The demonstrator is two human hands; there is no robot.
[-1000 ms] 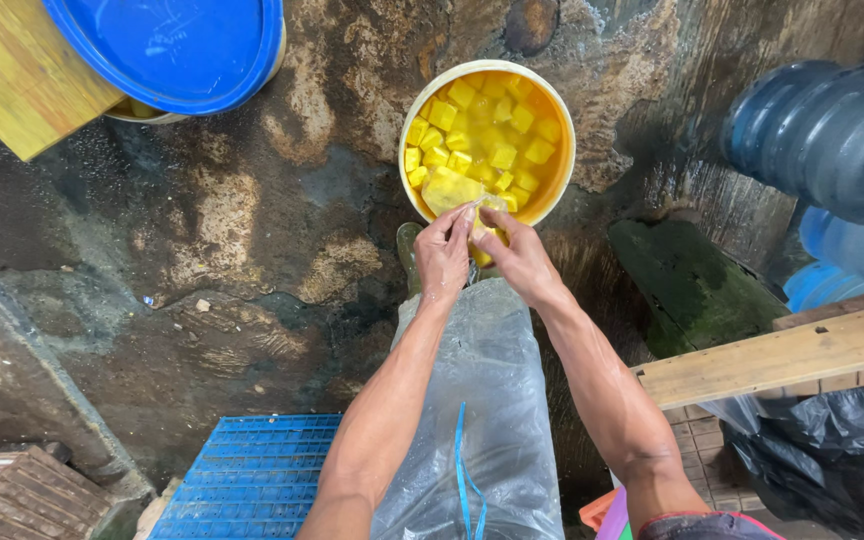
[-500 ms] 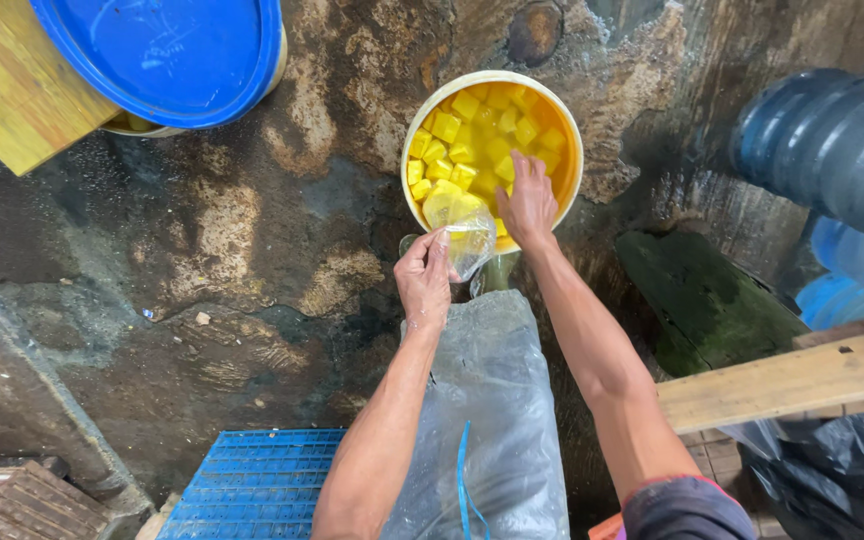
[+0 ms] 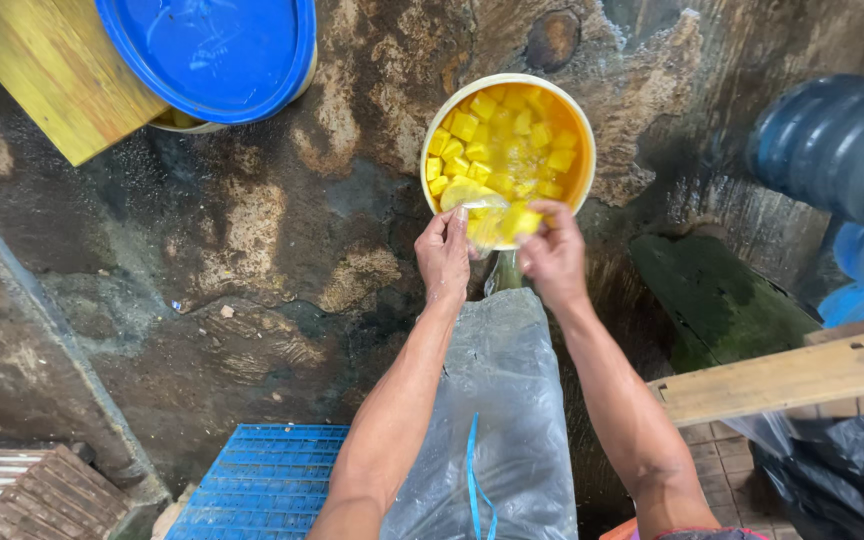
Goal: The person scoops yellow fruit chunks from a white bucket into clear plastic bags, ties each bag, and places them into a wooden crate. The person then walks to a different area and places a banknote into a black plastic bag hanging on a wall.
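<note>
A white bucket (image 3: 439,118) stands on the wet ground, filled with yellow cubes (image 3: 512,140) in liquid. At its near rim both of my hands hold a small clear plastic bag (image 3: 487,220) with yellow pieces inside. My left hand (image 3: 444,255) grips the bag's left edge. On the bag's right side, my right hand (image 3: 552,255) pinches it together with a yellow cube (image 3: 520,220). A large clear plastic sheet (image 3: 497,420) with a blue string lies over my lap, between my forearms.
A blue lid (image 3: 212,50) covers another bucket at the top left, beside a yellow wooden board (image 3: 42,70). A blue plastic crate (image 3: 262,480) sits at the bottom. Blue water jugs (image 3: 842,150), a wooden plank (image 3: 782,380) and black bags (image 3: 842,470) are on the right.
My right hand came back from inside the bucket to its near rim with a yellow cube. Both hands now meet at the small bag again.
</note>
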